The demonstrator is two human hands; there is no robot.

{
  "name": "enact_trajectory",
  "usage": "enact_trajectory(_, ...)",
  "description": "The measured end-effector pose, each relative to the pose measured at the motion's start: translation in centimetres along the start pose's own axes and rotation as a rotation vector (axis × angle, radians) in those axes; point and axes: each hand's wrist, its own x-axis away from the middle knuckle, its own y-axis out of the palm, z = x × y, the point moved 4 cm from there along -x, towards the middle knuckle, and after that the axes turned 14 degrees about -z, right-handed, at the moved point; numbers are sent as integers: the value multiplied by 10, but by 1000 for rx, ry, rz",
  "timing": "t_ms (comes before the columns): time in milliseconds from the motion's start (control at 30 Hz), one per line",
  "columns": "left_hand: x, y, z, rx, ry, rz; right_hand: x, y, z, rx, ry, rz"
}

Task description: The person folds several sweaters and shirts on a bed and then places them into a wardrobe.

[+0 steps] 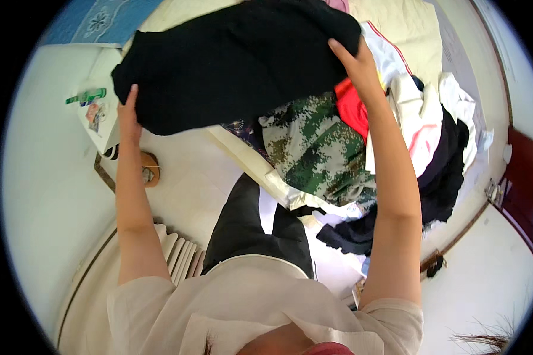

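A black cloth garment [240, 66] is stretched out between my two hands over the near part of the bed; what kind it is, I cannot tell. My left hand [129, 117] grips its lower left edge, thumb on top. At the garment's right end, my right hand [359, 66] holds it with the thumb over the fabric. Under and beside my right forearm lies a heap of clothes: a camouflage garment [324, 151], a red cloth [352, 108], a white garment with red trim [384, 51], a cream-white garment [415, 115] and black clothing [446, 173].
The bed has a pale yellow cover [417, 35]. At the left, a white table [104, 133] holds a green tube [93, 94]. Below it stands a brown container [150, 168]. A ribbed radiator [184, 257] is near my left side. Dark cloth [351, 235] hangs low beside my leg.
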Motion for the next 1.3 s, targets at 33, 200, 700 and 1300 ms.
enact_trajectory(33,-8,-11,-11,2,-19,-7,-16,3,9,70,-70,-1)
enact_trajectory(200,-28,-75,-142,-111,-341,103,4,-26,132,372,52,189)
enact_trajectory(700,98,160,-267,-259,-406,-730,251,-79,203,796,493,311)
enact_trajectory(1300,302,417,-127,214,-980,-1147,430,118,-77,-268,256,-309)
